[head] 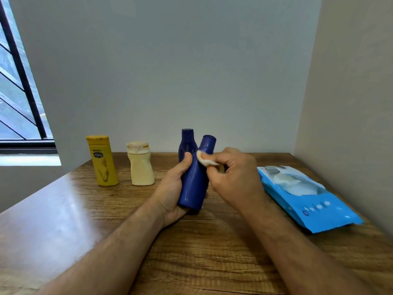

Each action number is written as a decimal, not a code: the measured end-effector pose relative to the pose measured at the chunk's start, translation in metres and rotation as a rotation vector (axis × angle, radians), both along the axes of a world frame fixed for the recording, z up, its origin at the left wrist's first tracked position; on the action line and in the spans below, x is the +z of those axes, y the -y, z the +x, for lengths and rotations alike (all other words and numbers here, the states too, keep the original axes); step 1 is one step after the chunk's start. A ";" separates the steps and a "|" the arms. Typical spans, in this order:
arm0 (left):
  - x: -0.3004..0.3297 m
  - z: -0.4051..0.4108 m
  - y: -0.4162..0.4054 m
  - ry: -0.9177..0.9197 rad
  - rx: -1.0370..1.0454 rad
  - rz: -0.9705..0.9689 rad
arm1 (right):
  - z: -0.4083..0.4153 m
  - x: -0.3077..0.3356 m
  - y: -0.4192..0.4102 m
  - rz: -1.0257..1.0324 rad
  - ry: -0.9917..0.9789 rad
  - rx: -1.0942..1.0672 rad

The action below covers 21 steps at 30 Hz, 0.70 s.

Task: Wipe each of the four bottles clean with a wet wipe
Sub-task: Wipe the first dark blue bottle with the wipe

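A glossy dark blue bottle (196, 177), cap on, tilts rightward above a wooden table (85, 209). The left hand (173, 188) wraps its lower body, thumb across the front. The right hand (232, 173) pinches a crumpled white wet wipe (205, 160) against the bottle's shoulder.

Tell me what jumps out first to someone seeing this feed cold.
The two hands mid-table: the left hand grips a tilted dark blue bottle while the right hand presses a wet wipe against its neck. A second blue bottle stands just behind, and the bright blue wipe pack lies at the right.
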<state>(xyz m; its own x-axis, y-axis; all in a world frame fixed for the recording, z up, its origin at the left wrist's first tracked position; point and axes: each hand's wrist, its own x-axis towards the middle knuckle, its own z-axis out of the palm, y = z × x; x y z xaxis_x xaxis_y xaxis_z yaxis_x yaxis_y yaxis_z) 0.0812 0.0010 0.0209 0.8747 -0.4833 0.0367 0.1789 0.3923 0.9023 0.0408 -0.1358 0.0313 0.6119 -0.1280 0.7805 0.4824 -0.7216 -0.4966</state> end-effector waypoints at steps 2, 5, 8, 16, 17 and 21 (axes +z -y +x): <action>0.001 0.003 -0.002 -0.037 0.023 -0.074 | -0.002 -0.001 -0.005 -0.054 -0.123 0.154; 0.000 0.012 -0.003 -0.081 0.103 -0.140 | -0.003 -0.004 -0.010 -0.202 -0.303 0.282; -0.001 0.013 -0.002 -0.076 0.105 -0.136 | -0.005 -0.005 -0.009 -0.189 -0.301 0.285; -0.001 -0.001 0.000 0.031 -0.008 0.082 | 0.003 0.003 0.005 0.196 0.005 -0.055; -0.001 -0.002 0.001 0.030 -0.007 0.089 | 0.004 0.002 0.006 0.190 0.015 -0.067; -0.001 0.001 -0.001 0.021 0.021 0.009 | -0.001 -0.001 0.001 0.001 -0.065 0.083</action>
